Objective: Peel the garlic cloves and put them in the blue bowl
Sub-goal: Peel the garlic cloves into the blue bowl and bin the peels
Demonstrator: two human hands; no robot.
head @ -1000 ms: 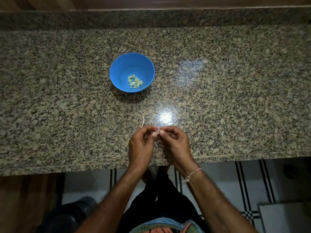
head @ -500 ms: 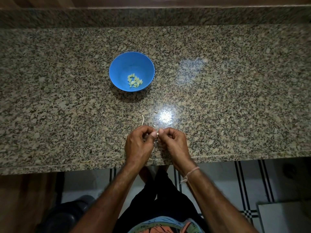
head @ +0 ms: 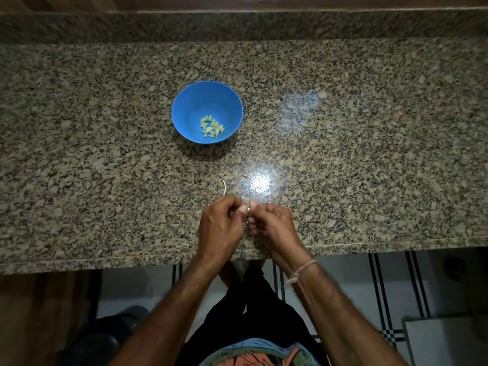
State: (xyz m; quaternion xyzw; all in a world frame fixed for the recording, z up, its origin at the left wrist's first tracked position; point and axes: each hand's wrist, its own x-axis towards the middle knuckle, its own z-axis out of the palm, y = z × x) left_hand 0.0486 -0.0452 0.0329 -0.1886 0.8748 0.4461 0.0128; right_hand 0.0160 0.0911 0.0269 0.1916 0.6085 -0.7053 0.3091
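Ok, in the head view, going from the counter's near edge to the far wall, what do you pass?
Left hand and right hand pinching a garlic clove between them → curled peel strip → blue bowl holding peeled cloves → raised granite ledge.

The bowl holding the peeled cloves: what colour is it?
Plain blue bowl, inside and out, with no pattern; it shows best in the head view, the only one.
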